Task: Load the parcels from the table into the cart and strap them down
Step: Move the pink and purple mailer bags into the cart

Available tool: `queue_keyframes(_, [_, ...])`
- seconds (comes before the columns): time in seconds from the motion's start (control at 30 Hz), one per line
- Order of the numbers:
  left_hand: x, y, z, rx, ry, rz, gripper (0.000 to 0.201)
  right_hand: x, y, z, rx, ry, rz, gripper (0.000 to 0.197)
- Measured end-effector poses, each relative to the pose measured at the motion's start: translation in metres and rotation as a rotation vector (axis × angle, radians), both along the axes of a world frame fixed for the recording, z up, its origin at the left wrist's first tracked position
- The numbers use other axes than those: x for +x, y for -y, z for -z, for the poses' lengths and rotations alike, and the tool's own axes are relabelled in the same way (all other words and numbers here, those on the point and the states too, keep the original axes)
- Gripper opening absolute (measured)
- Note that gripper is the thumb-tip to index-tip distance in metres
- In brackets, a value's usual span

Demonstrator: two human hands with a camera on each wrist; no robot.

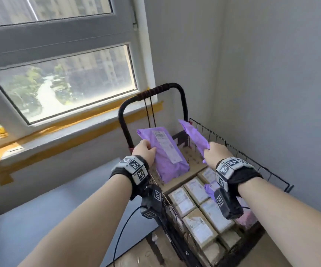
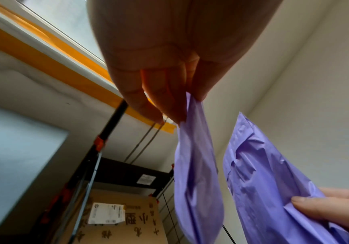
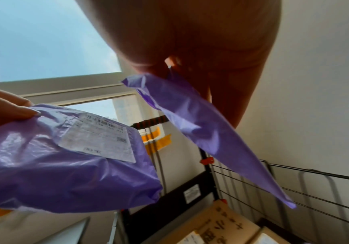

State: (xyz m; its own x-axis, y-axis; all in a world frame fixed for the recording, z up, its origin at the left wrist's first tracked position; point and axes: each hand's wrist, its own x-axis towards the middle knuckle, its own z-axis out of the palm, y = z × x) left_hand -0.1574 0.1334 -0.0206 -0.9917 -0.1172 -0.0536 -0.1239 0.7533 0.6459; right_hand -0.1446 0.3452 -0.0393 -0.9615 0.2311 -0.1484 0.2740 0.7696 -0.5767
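Note:
Over a black wire cart point(image 1: 238, 151), each hand carries one purple plastic parcel. My left hand point(image 1: 149, 149) grips the left edge of the labelled parcel point(image 1: 167, 157), which hangs tilted above a large cardboard box point(image 1: 193, 158) at the cart's far end. My right hand point(image 1: 209, 149) pinches the near end of a thinner purple parcel point(image 1: 193, 136), which points up toward the cart's handle point(image 1: 155, 91). The left wrist view shows my left fingers point(image 2: 169, 105) pinching the labelled parcel point(image 2: 196, 173). The right wrist view shows the thin parcel point(image 3: 200, 132) under my palm.
Several small labelled boxes point(image 1: 200, 224) and another purple parcel point(image 1: 209, 189) fill the cart's near part. Two dark elastic cords point(image 1: 149, 112) hang from the handle. A window sill with yellow tape point(image 1: 59, 130) runs on the left. A grey wall point(image 1: 281, 93) stands close behind the cart.

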Motion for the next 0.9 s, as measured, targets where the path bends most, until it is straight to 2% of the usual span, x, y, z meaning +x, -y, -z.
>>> queue_keyframes(0.17, [-0.035, -0.055, 0.020, -0.029, 0.068, 0.143, 0.023, -0.007, -0.054, 0.028, 0.060, 0.111, 0.187, 0.032])
queue_keyframes(0.4, [-0.103, -0.106, 0.066, -0.126, 0.190, 0.392, 0.018, -0.026, -0.090, 0.080, 0.056, 0.292, 0.342, 0.034])
queue_keyframes(0.5, [-0.139, -0.121, 0.095, -0.174, 0.240, 0.481, 0.004, -0.038, -0.094, 0.106, 0.042, 0.376, 0.422, 0.035])
queue_keyframes(0.6, [-0.171, -0.131, 0.124, -0.233, 0.293, 0.576, 0.002, -0.051, -0.093, 0.136, 0.057, 0.475, 0.484, 0.034])
queue_keyframes(0.73, [-0.211, -0.145, 0.166, -0.303, 0.361, 0.685, 0.004, -0.070, -0.083, 0.177, 0.072, 0.589, 0.482, 0.035])
queue_keyframes(0.83, [-0.236, -0.157, 0.200, -0.355, 0.405, 0.755, 0.004, -0.089, -0.076, 0.204, 0.070, 0.627, 0.496, 0.037])
queue_keyframes(0.9, [-0.251, -0.164, 0.220, -0.380, 0.423, 0.785, 0.003, -0.103, -0.073, 0.222, 0.035, 0.630, 0.570, 0.036])
